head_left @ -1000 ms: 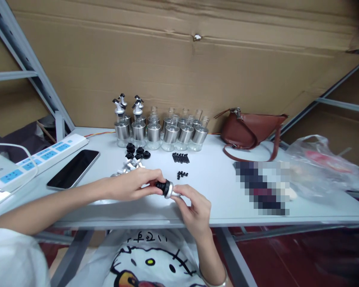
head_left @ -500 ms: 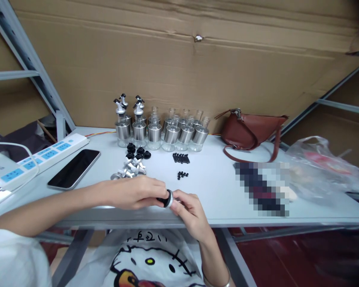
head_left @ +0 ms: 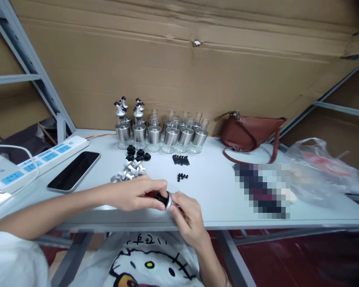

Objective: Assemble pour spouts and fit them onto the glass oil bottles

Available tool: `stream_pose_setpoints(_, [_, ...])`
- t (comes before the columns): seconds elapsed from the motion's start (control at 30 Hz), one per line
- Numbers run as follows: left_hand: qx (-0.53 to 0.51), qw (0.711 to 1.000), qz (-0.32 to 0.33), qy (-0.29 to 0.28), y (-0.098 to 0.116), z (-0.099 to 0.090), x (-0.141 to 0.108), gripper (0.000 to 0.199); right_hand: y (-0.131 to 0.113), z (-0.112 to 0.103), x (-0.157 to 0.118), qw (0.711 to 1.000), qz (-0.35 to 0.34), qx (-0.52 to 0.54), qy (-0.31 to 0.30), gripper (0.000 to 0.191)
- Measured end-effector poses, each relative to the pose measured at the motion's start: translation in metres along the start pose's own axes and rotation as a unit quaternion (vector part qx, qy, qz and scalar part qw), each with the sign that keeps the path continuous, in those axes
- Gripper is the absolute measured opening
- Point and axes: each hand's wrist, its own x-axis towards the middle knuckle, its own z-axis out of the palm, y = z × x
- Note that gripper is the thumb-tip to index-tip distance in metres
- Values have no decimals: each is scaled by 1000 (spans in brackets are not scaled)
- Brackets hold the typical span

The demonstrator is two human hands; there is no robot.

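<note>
My left hand [head_left: 140,194] pinches a black ribbed stopper [head_left: 160,198] near the table's front edge. Joined to its right side is a silver pourer piece [head_left: 168,201], gripped by the fingers of my right hand [head_left: 189,215]. Silver pourer parts [head_left: 131,170] lie in a pile just beyond my left hand, with several black stoppers [head_left: 138,153] behind them. Small black caps [head_left: 182,176] and a row of thin black pieces [head_left: 181,160] lie farther right. At the back stand glass bottles with metal bands [head_left: 171,135]; some at the left carry pourers [head_left: 138,109].
On the left lie a phone [head_left: 74,171] and a white power strip [head_left: 44,161]. A brown bag [head_left: 251,133], a pixelated dark item [head_left: 261,191] and a clear plastic bag [head_left: 326,171] occupy the right. Cardboard [head_left: 167,63] rises behind the table.
My left thumb and fingers have shifted on the black stopper, showing more of it. Both hands still hold the joined piece in nearly the same place; the view has tilted slightly.
</note>
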Motion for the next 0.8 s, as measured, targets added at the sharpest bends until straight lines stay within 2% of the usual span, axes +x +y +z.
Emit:
stream_pose_setpoints(0.1, [-7, 1000, -5, 0, 0, 0, 1, 24, -1, 6, -3, 988, 107, 107, -5, 31])
stream_pose_setpoints(0.2, [-44, 998, -16, 37, -7, 5, 2, 23, 1, 12, -4, 948, 205, 244, -14, 33])
stream_pose_setpoints(0.27, [-97, 992, -15, 73, -12, 8, 3, 29, 3, 15, -3, 921, 230, 315, -8, 35])
stream_pose_setpoints(0.33, [-150, 983, -12, 105, -15, 8, 3, 41, 5, 15, -3, 912, 227, 341, 9, 38])
stream_pose_setpoints(0.4, [-197, 975, -19, 99, -17, 6, 4, 40, 7, 14, -2, 923, 212, 320, 24, 42])
stream_pose_setpoints(0.57, [-299, 952, -60, 29, -21, 6, 6, 23, 8, 12, 1, 955, 205, 210, 37, 41])
stream_pose_setpoints(0.7, [-382, 921, -63, 41, -28, 21, 10, 24, 10, 16, 1, 958, 216, 169, 81, 30])
stream_pose_setpoints(0.8, [-451, 885, -65, 93, -30, 37, 11, 24, 13, 18, -2, 951, 236, 134, 147, 23])
